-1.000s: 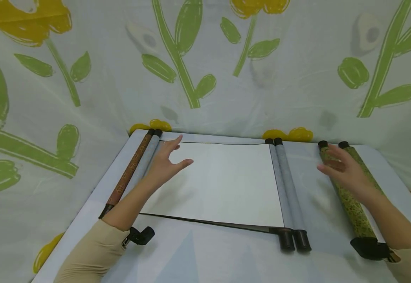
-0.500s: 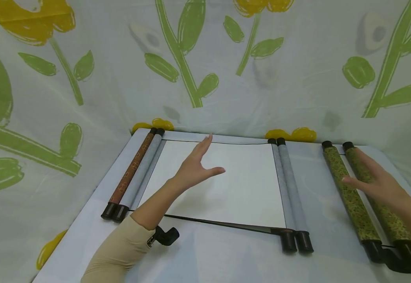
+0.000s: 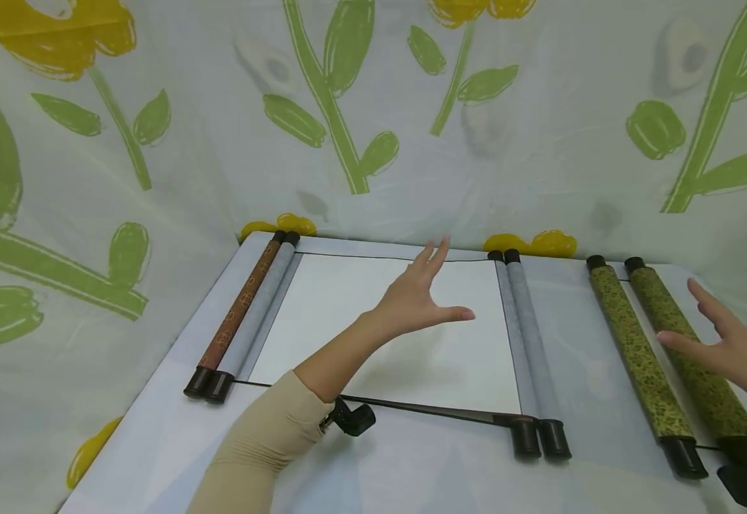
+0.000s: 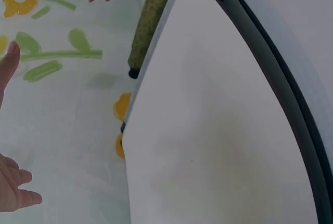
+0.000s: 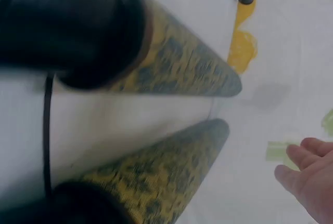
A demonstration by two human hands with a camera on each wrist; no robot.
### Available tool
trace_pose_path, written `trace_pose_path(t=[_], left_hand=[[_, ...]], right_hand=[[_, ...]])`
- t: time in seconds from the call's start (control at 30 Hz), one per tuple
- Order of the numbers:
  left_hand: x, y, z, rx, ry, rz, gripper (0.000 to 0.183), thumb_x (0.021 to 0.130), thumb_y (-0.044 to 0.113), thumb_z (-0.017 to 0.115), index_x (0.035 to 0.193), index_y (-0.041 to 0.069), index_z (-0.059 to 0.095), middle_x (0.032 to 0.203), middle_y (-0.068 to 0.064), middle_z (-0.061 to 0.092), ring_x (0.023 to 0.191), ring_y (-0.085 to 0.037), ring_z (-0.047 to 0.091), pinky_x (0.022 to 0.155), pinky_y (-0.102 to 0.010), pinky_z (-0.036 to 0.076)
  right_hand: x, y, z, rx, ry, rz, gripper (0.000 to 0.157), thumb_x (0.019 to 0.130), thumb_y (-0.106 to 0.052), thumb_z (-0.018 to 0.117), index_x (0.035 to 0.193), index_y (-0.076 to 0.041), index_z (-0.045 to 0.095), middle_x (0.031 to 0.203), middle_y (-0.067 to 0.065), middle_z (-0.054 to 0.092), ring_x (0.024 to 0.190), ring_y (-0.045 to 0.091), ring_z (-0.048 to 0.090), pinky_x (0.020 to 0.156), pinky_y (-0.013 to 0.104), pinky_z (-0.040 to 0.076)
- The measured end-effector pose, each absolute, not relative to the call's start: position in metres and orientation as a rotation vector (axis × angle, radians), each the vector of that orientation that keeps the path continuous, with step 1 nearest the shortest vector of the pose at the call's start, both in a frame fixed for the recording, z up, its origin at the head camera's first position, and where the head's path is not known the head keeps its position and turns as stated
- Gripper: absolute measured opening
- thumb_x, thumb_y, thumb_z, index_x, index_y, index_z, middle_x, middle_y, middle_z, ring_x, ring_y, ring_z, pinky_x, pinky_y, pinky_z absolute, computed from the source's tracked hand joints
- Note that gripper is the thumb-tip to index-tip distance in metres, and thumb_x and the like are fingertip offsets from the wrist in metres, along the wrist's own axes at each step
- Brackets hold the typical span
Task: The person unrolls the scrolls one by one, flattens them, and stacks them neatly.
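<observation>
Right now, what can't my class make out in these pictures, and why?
Head: part of the white sheet, hidden by the left grip and forearm.
Left wrist: much of the left grip, cut off by the left edge.
Right wrist: the upper black knob, blurred and cut off by the left edge.

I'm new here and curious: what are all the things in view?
White sheet: one, white, centre
Brown roll: one, patterned brown, leftmost
Grey rolls: at least two, pale grey, flanking the sheet
Green rolls: two, patterned yellow-green, right
Pale strip: one, whitish, between those
Table: one, white and pale blue, beneath
Backdrop: one, whitish with green and yellow plants, behind
Wrist devices: two, black, one per arm
Sleeve: one, beige, left arm
Left hand: one, bare, above the sheet
Right hand: one, bare, beside the green rolls
</observation>
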State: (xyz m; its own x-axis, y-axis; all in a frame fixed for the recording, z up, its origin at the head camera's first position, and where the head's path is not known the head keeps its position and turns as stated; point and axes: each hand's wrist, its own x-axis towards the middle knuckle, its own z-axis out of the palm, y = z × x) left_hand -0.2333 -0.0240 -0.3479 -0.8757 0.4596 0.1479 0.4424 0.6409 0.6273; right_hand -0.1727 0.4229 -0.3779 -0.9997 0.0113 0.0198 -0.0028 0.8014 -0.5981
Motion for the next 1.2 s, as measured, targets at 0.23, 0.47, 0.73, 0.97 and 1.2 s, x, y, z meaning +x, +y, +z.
trace_pose_path(t=[0.23, 0.47, 0.73, 0.97, 1.2], left_hand=[[-0.236, 0.005, -0.343, 0.818, 2.806, 0.991, 0.117, 0.071, 0.063, 0.071, 0.146, 0.043, -0.017, 0.160, -0.003, -0.003, 0.140, -0.039, 0.022, 0.104, -0.056, 0.032], [-0.233, 0.032, -0.344, 0.869, 2.796, 0.956, 0.121, 0.071, 0.063, 0.070, 0.144, 0.039, -0.024, 0.160, -0.004, 0.000, 0.141, -0.034, 0.023, 0.112, -0.048, 0.021], [-0.225, 0.059, -0.359, 0.946, 2.773, 0.831, 0.119, 0.073, 0.067, 0.066, 0.142, 0.036, -0.026, 0.159, -0.009, 0.002, 0.142, -0.027, 0.023, 0.114, -0.042, 0.019], [-0.215, 0.080, -0.382, 0.964, 2.795, 0.675, 0.117, 0.072, 0.073, 0.061, 0.145, 0.035, -0.022, 0.158, -0.008, 0.009, 0.139, -0.023, 0.031, 0.114, -0.036, 0.018], [-0.195, 0.103, -0.393, 0.972, 2.748, 0.604, 0.115, 0.070, 0.076, 0.060, 0.140, 0.042, -0.025, 0.159, -0.001, 0.008, 0.143, -0.015, 0.018, 0.115, -0.034, 0.017]], right_hand=[[-0.164, 0.424, -0.368, -0.068, -2.998, 0.924, 0.097, 0.095, -0.037, 0.055, 0.146, -0.010, -0.023, 0.148, 0.026, -0.026, 0.130, 0.056, -0.020, 0.091, 0.078, -0.001], [-0.167, 0.456, -0.396, -0.124, -3.001, 0.859, 0.100, 0.093, -0.039, 0.057, 0.146, -0.015, -0.024, 0.149, 0.018, -0.030, 0.131, 0.051, -0.023, 0.090, 0.078, -0.001], [-0.183, 0.525, -0.458, -0.150, -3.033, 0.683, 0.106, 0.089, -0.046, 0.061, 0.145, -0.020, -0.025, 0.150, 0.015, -0.030, 0.132, 0.053, -0.019, 0.089, 0.078, 0.003], [-0.158, 0.480, -0.429, -0.083, -3.010, 0.809, 0.096, 0.095, -0.034, 0.056, 0.145, -0.004, -0.020, 0.148, 0.027, -0.025, 0.127, 0.062, -0.012, 0.094, 0.075, -0.002], [-0.145, 0.457, -0.421, -0.122, -3.072, 0.927, 0.092, 0.098, -0.035, 0.050, 0.143, -0.006, -0.025, 0.145, 0.028, -0.029, 0.123, 0.065, -0.013, 0.094, 0.075, 0.001]])
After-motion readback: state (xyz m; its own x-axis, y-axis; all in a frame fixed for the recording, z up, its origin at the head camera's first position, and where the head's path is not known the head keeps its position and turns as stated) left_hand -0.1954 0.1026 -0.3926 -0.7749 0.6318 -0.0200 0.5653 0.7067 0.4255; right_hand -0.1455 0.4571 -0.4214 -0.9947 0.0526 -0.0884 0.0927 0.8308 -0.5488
